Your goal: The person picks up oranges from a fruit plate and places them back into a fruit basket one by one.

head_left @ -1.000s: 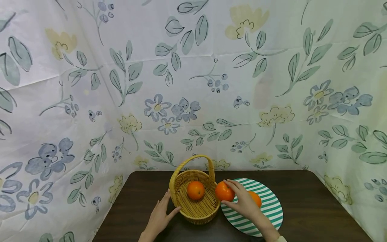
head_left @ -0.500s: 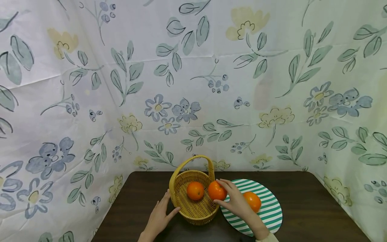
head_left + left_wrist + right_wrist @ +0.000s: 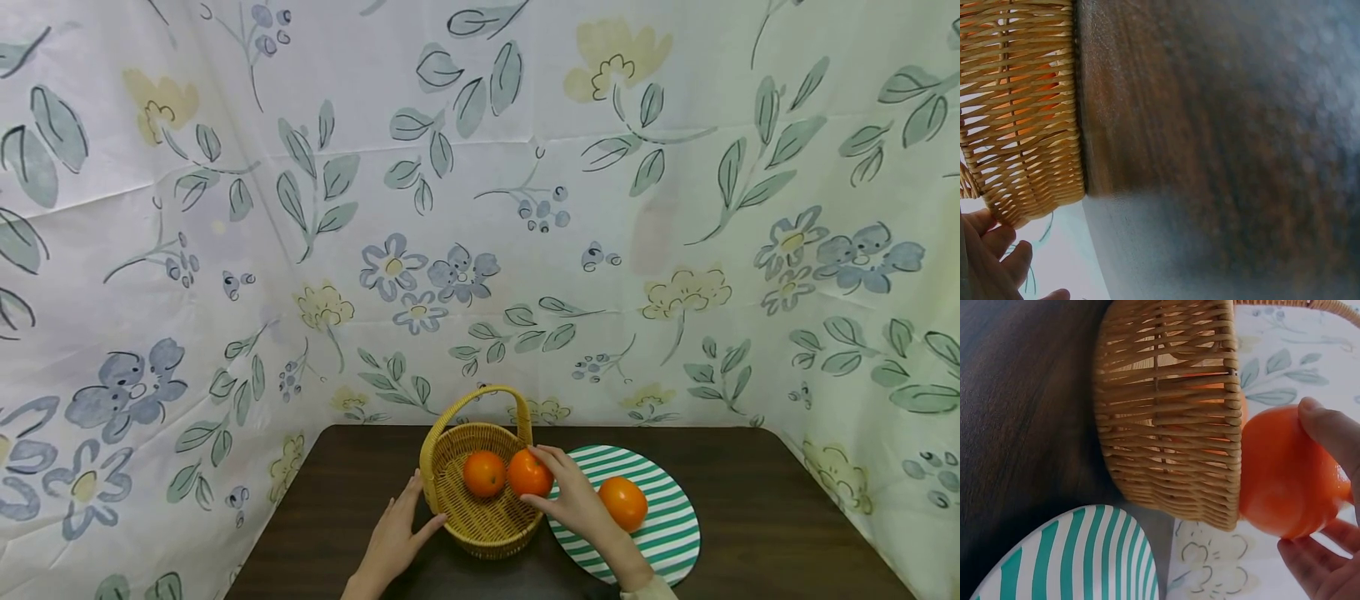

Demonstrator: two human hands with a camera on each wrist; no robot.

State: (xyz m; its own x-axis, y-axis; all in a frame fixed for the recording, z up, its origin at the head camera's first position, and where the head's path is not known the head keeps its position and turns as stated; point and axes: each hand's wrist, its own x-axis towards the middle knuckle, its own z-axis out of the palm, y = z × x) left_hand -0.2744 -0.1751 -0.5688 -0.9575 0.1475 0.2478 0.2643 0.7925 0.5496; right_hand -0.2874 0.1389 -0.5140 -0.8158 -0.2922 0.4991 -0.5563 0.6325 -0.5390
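Note:
With thumb and fingers, my right hand [image 3: 576, 502] grips a smooth, round orange-red fruit [image 3: 528, 473] at the right rim of the yellow wicker basket [image 3: 491, 533]. In the right wrist view this fruit [image 3: 1288, 472] is level with the rim, thumb on one side and fingertips on the other. Another orange fruit [image 3: 483, 475] lies inside the basket. My left hand [image 3: 393, 537] rests against the basket's left side, its fingers extended and thumb spread. The left wrist view shows those fingers [image 3: 997, 240] touching the wicker near the rim.
To the basket's right, a round green-and-white striped plate [image 3: 671, 537] bears one orange fruit [image 3: 624, 503]. The basket's arched handle [image 3: 480, 392] rises above it. Everything stands on a dark wooden table [image 3: 772, 517] before a floral cloth backdrop [image 3: 525, 208].
My right hand has carried its fruit leftward from above the plate to the basket's right rim, uncovering the fruit on the plate. The left hand and basket stay in place.

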